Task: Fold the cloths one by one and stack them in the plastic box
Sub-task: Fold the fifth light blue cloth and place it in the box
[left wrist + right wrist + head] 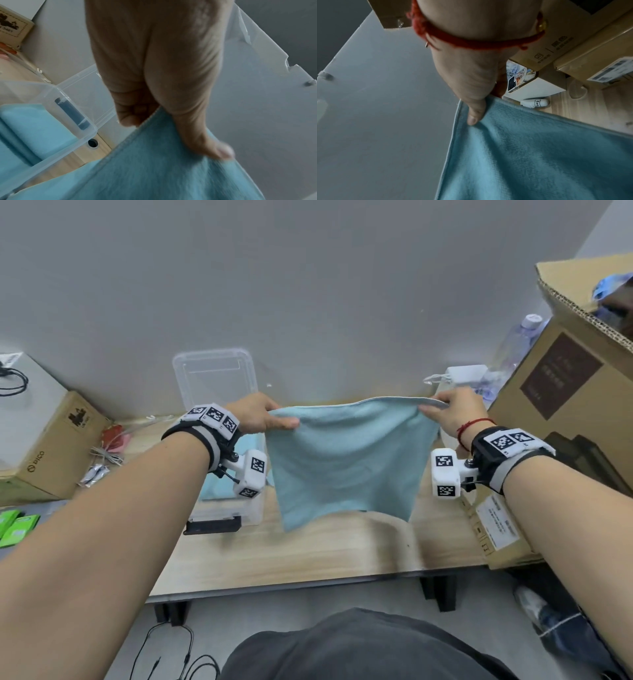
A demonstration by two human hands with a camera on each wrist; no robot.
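A light blue cloth (pixel 346 460) hangs spread in the air above the wooden table (pixel 308 553). My left hand (pixel 263 414) pinches its upper left corner, thumb on the front. My right hand (pixel 445 407) pinches the upper right corner. In the left wrist view the thumb (pixel 221 150) presses the cloth (pixel 154 169); in the right wrist view the thumb (pixel 476 113) lies on the cloth (pixel 530 155) near its hem. The clear plastic box (pixel 251 508) stands behind my left wrist, with blue cloth (pixel 34 128) folded inside. Its lid (pixel 215 374) leans on the wall.
A large cardboard box (pixel 565 405) fills the table's right side, with a water bottle (pixel 520 344) and white charger (pixel 466 374) behind. A smaller cardboard box (pixel 58 446) and wires lie left. A beige cloth (pixel 387 525) lies under the hanging cloth.
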